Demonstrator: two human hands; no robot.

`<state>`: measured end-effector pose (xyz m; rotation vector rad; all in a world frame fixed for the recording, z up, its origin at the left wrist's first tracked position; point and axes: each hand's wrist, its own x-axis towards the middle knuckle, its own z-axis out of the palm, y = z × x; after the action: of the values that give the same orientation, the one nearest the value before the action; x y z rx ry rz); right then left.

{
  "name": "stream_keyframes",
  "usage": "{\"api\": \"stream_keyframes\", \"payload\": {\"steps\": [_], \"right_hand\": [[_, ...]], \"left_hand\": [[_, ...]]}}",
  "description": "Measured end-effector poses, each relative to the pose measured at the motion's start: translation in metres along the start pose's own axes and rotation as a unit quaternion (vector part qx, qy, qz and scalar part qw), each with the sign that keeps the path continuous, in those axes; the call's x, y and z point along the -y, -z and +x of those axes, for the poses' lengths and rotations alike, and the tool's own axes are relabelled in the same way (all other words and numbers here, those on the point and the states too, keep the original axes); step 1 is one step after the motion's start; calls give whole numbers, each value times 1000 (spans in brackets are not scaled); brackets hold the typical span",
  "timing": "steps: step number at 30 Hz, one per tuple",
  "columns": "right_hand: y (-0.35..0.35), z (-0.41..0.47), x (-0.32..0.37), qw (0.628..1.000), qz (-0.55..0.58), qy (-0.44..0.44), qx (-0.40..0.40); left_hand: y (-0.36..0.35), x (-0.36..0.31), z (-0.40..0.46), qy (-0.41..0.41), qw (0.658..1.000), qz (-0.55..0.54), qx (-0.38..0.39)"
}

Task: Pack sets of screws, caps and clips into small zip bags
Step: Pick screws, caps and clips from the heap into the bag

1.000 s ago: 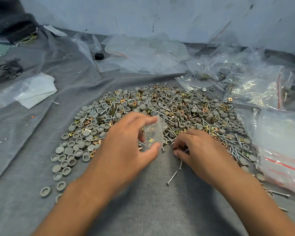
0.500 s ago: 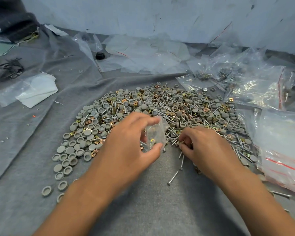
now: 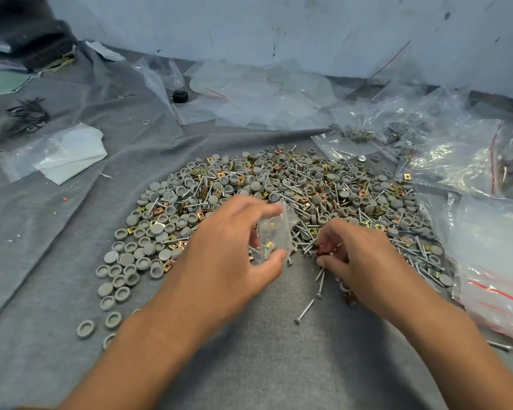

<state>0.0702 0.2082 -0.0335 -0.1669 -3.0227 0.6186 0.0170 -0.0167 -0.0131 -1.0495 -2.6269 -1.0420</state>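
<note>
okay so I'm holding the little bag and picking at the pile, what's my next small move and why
Probably lift the screws your right hand is pinching at the pile's near edge and drop them into the small zip bag. Your left hand holds that bag beside them, with only a few clips visible inside.

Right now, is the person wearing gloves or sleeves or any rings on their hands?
No gloves and no sleeves. Both forearms are bare right up to the bottom edge of the picture. The left hand and the right hand show no rings, watch or bracelets that I can see. The fingernails look short and plain.
</note>
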Motion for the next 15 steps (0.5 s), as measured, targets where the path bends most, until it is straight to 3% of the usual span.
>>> {"api": "stream_keyframes", "payload": {"steps": [5, 11, 15], "right_hand": [[8, -2, 2, 997, 53, 19, -54], [9, -3, 8, 995, 87, 30, -44], [17, -9, 22, 963, 259, 53, -56]], "left_hand": [[0, -1, 0, 0, 1000, 5, 3], [-1, -1, 0, -3, 1000, 7, 4], [-3, -5, 1, -3, 1000, 0, -3]]}}
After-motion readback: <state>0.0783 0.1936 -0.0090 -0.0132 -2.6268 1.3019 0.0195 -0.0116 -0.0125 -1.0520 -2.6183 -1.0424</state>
